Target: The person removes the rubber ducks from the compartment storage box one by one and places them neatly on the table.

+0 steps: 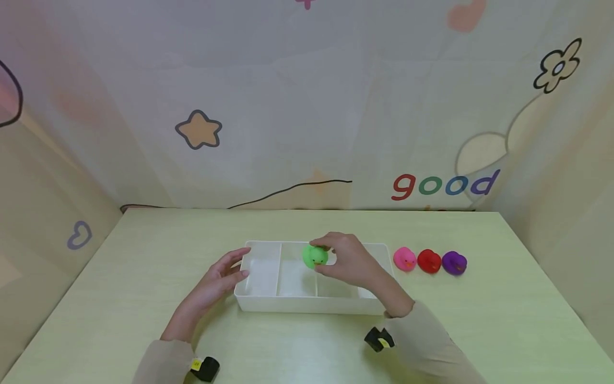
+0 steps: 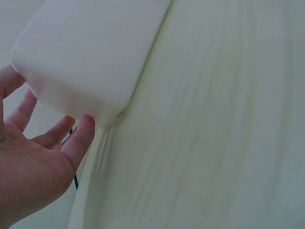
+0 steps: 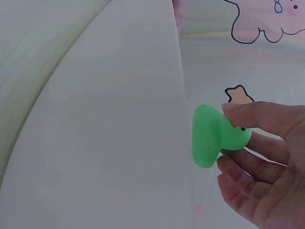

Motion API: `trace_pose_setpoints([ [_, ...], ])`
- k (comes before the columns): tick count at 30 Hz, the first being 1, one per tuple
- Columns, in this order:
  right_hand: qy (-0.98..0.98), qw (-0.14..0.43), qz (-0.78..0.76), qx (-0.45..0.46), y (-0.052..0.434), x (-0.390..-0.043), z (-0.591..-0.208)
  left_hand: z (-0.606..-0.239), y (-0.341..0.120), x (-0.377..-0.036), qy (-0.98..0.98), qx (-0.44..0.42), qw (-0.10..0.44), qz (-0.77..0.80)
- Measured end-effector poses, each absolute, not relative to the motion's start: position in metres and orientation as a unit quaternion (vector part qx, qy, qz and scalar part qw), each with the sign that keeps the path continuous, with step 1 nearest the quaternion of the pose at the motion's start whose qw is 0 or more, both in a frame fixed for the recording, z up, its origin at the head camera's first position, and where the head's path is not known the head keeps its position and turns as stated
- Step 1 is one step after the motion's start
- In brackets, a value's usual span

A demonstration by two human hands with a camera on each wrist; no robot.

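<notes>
A green rubber duck (image 1: 316, 256) is pinched between the thumb and fingers of my right hand (image 1: 352, 260), above a white divided box (image 1: 307, 304). The right wrist view shows the same green duck (image 3: 208, 137) beyond the box's wall (image 3: 109, 124). My left hand (image 1: 218, 280) touches the left end of the box, fingers and thumb spread along its rim. In the left wrist view, the fingertips of my left hand (image 2: 43, 157) rest against the box's end wall (image 2: 76, 98).
To the right of the box, a pink duck (image 1: 405, 259), a red duck (image 1: 429, 261) and a purple duck (image 1: 454, 263) stand in a row on the pale table (image 1: 518, 325). A patterned curtain (image 1: 288, 106) hangs behind the table.
</notes>
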State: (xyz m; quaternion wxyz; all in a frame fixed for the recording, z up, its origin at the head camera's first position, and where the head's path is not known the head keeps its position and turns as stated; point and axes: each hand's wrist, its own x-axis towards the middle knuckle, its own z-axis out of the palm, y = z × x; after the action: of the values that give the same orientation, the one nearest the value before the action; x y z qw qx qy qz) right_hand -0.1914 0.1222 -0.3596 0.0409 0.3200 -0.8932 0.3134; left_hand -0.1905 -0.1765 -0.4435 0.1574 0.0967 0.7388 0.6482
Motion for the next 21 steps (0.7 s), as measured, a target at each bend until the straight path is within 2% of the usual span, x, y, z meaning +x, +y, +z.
trace_pose_setpoints([
  [21, -0.9, 0.064, 0.42, 0.099, 0.253, -0.179, -0.362, -0.444, -0.177, -0.192, 0.739, 0.086, 0.163, 0.648],
])
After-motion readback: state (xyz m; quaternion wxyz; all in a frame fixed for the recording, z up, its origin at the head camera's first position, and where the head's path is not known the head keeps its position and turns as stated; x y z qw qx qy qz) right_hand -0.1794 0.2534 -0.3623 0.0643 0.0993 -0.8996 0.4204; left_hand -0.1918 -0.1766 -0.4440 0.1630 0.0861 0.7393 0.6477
